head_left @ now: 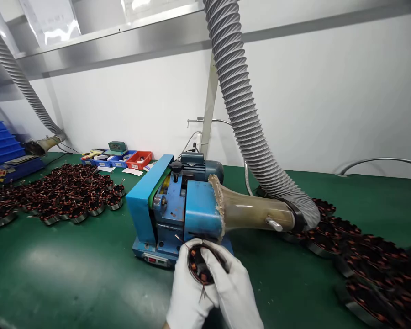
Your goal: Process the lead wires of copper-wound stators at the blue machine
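Both of my hands wear white gloves and meet low in the middle of the view. My left hand (186,292) and my right hand (233,288) are closed together round one round motor stator (200,267) with copper windings and thin loose wire ends. They hold it just in front of a blue bench machine (171,208) with a small motor on top. A clear funnel (256,212) on the machine's right side joins a grey ribbed suction hose (243,114) that rises out of view.
Several wound stators (65,192) lie spread on the green table at the left. Another heap of stators (370,260) fills the right side. Small blue and red parts bins (123,160) stand at the back wall. A second hose (20,87) hangs far left.
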The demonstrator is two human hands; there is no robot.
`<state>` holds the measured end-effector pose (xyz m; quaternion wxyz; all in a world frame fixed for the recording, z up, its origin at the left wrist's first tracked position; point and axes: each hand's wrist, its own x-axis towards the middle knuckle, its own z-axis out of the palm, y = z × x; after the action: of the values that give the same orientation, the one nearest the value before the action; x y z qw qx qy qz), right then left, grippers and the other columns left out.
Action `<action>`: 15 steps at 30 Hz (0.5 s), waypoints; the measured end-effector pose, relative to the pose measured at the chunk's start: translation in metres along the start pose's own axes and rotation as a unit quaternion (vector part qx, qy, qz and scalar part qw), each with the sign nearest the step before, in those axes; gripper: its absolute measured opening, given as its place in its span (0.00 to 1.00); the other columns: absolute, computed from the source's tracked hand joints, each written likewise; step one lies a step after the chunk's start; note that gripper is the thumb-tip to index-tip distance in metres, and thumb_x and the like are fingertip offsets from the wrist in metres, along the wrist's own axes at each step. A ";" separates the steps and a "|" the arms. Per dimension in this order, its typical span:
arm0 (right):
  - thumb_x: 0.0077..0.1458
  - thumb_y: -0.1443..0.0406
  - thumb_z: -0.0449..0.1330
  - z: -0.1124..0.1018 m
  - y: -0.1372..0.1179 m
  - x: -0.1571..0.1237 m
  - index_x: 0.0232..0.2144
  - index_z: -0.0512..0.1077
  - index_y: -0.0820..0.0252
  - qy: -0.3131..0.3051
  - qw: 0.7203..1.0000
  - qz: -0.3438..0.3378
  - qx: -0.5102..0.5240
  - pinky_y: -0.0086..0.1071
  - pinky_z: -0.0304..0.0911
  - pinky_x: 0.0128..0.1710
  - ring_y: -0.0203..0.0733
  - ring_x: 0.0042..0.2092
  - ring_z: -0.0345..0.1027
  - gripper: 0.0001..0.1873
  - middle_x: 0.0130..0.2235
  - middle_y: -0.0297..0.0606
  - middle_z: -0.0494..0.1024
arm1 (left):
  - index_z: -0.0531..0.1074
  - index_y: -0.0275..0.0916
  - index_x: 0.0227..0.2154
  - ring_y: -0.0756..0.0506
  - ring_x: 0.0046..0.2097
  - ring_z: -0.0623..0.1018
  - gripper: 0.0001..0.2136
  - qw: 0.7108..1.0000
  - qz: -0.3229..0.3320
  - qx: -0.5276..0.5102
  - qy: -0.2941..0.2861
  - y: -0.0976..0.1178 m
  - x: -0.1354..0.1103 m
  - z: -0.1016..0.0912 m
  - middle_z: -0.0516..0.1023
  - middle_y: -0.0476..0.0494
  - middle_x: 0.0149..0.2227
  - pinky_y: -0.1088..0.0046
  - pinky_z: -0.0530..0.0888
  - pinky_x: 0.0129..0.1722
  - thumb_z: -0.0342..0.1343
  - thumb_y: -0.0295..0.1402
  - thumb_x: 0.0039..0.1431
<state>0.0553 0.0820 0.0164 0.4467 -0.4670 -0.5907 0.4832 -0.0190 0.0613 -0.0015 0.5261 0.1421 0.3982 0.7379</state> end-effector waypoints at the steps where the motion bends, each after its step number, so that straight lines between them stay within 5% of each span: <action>1: 0.52 0.55 0.58 0.000 0.002 0.000 0.36 0.78 0.59 -0.002 1.000 0.006 0.010 0.44 0.67 0.47 0.54 0.44 0.74 0.16 0.41 0.48 0.81 | 0.73 0.41 0.29 0.47 0.36 0.80 0.22 1.000 -0.014 -0.023 0.005 0.001 0.000 0.002 0.82 0.49 0.31 0.74 0.75 0.40 0.70 0.47 0.32; 7: 0.49 0.54 0.59 -0.002 0.008 0.001 0.35 0.77 0.60 0.010 0.999 0.030 0.029 0.45 0.66 0.47 0.55 0.44 0.74 0.18 0.40 0.48 0.81 | 0.72 0.39 0.23 0.49 0.29 0.78 0.14 0.988 -0.095 -0.121 0.023 0.003 0.002 0.007 0.79 0.51 0.24 0.74 0.74 0.34 0.68 0.41 0.36; 15: 0.49 0.55 0.57 -0.003 -0.005 -0.002 0.36 0.77 0.60 0.009 0.999 0.035 0.019 0.43 0.68 0.46 0.54 0.44 0.74 0.18 0.41 0.48 0.81 | 0.73 0.40 0.31 0.45 0.37 0.79 0.18 0.999 -0.027 -0.017 -0.008 0.000 -0.001 -0.001 0.80 0.47 0.33 0.71 0.74 0.42 0.70 0.38 0.34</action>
<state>0.0580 0.0800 0.0215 0.4439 -0.4829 -0.5605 0.5055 -0.0192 0.0600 -0.0025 0.5515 0.1283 0.3852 0.7287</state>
